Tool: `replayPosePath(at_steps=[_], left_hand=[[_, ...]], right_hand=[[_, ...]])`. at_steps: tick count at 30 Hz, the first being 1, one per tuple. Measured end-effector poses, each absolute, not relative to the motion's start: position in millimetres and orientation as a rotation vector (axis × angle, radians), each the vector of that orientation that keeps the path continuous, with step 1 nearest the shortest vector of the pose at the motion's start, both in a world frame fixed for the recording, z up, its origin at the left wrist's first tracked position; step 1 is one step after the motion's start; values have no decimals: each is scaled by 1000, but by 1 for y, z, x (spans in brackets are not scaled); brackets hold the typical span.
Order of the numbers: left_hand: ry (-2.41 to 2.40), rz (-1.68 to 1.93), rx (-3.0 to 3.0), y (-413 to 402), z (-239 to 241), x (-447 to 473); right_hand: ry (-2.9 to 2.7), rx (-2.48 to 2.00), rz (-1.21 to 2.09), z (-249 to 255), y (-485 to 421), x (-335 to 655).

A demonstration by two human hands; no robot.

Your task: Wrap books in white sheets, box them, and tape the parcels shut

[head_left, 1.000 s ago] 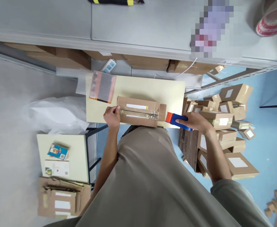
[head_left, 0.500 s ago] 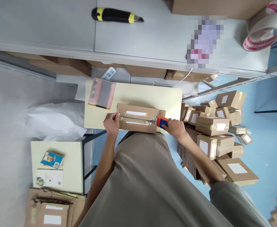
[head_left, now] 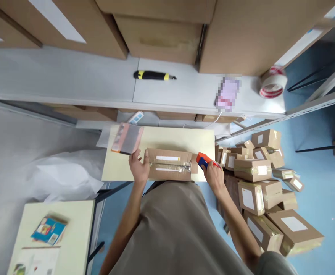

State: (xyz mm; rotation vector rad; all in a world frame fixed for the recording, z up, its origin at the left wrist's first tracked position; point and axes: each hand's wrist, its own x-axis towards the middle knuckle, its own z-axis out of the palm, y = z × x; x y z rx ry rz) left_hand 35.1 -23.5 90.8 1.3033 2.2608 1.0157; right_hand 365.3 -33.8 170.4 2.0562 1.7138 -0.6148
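Note:
A flat cardboard box (head_left: 170,165) with white labels and a clear tape strip along its middle lies on a small cream table (head_left: 161,139). My left hand (head_left: 139,168) rests flat against the box's left end, fingers spread. My right hand (head_left: 214,175) is closed round the handle of an orange and blue tape dispenser (head_left: 203,159), which sits at the box's right end.
A shrink-wrapped book (head_left: 126,138) lies at the table's left corner. Many taped cardboard parcels (head_left: 266,187) are piled on the blue floor to the right. A grey shelf behind holds a black and yellow utility knife (head_left: 153,75), a tape roll (head_left: 272,86) and big cartons (head_left: 161,34).
My right hand brought the dispenser in from the right to the box's end. My left hand opened flat on the left end. The view tilted up, showing the cartons on the shelf.

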Motion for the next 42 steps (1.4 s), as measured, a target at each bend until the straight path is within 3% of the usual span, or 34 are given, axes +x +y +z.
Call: replayPosePath(at_steps=[5, 10, 18, 23, 27, 30, 33, 38, 42], left_hand=[[1764, 1266, 1691, 31, 163, 91], [1393, 1390, 1967, 95, 236, 147], [1318, 1430, 2082, 131, 278, 150], [1409, 1357, 1998, 109, 259, 115], [1623, 1212, 1782, 73, 198, 56], [1901, 1064, 1457, 27, 137, 9], [2033, 868, 1143, -23, 94, -17], [1980, 774, 1034, -68, 78, -6], [2002, 559, 1220, -69, 82, 19]], right_hand=[[1948, 2290, -476, 229, 15, 360], [2622, 2247, -193, 277, 106, 332], [2609, 2079, -15, 284, 208, 292], [2688, 2116, -45, 262, 215, 293], [2861, 2346, -87, 234, 168, 312], [2803, 2467, -358, 202, 92, 324], [2395, 2533, -811, 169, 2, 326], [1917, 2435, -1305, 129, -80, 310], [1784, 2467, -1257, 114, -80, 288]])
